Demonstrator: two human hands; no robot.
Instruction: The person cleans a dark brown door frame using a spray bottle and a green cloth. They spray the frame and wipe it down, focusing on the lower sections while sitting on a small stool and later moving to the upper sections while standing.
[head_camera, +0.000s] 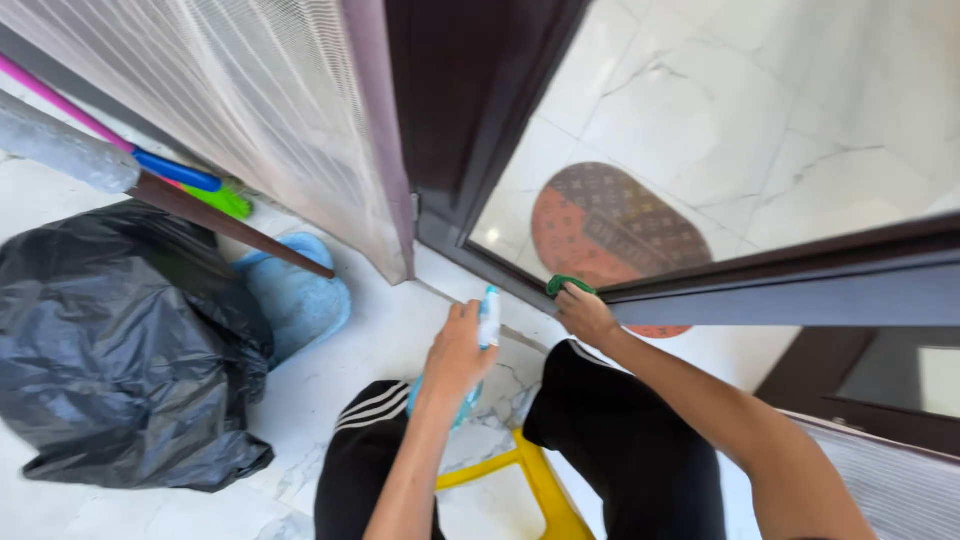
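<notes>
My left hand (455, 352) grips a light blue spray bottle (487, 322) with a white nozzle that points toward the bottom of a dark-framed glass door (470, 190). My right hand (585, 312) presses a green cloth (566, 285) against the lower corner of the glass, beside the dark horizontal frame bar (800, 280). Both arms reach forward over my knees in black trousers with white stripes (375, 420).
A full black rubbish bag (120, 340) lies on the white marble floor at left. A blue mop head (295, 295) and coloured handles (170, 170) lean by a mesh screen (250, 110). A yellow stool (540, 485) is under me. An oval patterned mat (615, 225) shows through the glass.
</notes>
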